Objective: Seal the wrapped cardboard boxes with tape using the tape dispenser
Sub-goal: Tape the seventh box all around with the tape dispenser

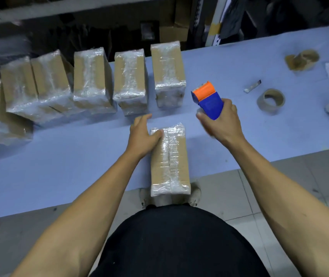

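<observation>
**My hands at the box and the tape dispenser**

My left hand [145, 132] rests on the far left corner of the brown cardboard box wrapped in clear plastic film [169, 159], the fingers stretched out and relaxed, the thumb lying on its top. This box lies lengthwise in front of me on the pale blue tabletop [79, 156], and its near end reaches over the edge. My right hand [222, 121] grips the blue and orange plastic tape dispenser [207, 100], held up beside the far right corner of the box, apart from it. Behind, a row of similar film-wrapped cardboard boxes [91, 80] stands across the tabletop. To the right lie a brown tape roll [270, 101] and a crumpled lump of used brown tape [301, 59].
</observation>
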A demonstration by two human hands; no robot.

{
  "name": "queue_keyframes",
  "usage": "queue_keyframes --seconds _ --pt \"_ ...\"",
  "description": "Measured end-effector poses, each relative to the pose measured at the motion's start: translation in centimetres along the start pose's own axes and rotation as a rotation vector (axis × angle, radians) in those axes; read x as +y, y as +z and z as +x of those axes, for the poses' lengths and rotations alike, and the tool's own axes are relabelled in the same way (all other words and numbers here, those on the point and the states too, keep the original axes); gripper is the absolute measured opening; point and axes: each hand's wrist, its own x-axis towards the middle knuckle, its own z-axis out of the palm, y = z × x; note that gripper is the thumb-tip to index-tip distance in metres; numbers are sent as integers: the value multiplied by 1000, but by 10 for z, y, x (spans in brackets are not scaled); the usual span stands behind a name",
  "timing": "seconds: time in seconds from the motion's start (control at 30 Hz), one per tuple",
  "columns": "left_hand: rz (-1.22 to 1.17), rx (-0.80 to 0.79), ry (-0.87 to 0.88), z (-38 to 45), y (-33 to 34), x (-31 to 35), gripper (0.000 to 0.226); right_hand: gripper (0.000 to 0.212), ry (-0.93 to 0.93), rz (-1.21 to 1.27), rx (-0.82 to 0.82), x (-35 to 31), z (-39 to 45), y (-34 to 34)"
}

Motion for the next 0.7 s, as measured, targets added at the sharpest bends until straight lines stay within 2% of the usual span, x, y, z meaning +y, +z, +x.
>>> queue_keyframes --seconds 0.07,0.13,0.23,0.33,0.53,0.6,0.7 --pt "-52 97 90 5 -6 22 41 63 -122 -100 -14 -9 0 -10" --pt "-289 92 46 13 -13 53 20 55 -232 -181 9 -19 3 -18" --pt "-620 -108 -95 24 -29 89 30 44 -429 -209 5 -38 4 -27" --pt "-742 -200 -70 23 -42 99 27 47 -553 -248 -38 -49 5 -31" --pt "-784 -106 -35 22 -45 90 21 51 -621 -222 -61 -53 5 -26" --pt "-687 -51 -12 22 -43 85 19 51 -640 -230 -79 -53 5 -25" --pt "-416 90 75 24 -40 76 22 49 -660 -276 -121 -53 5 -23"
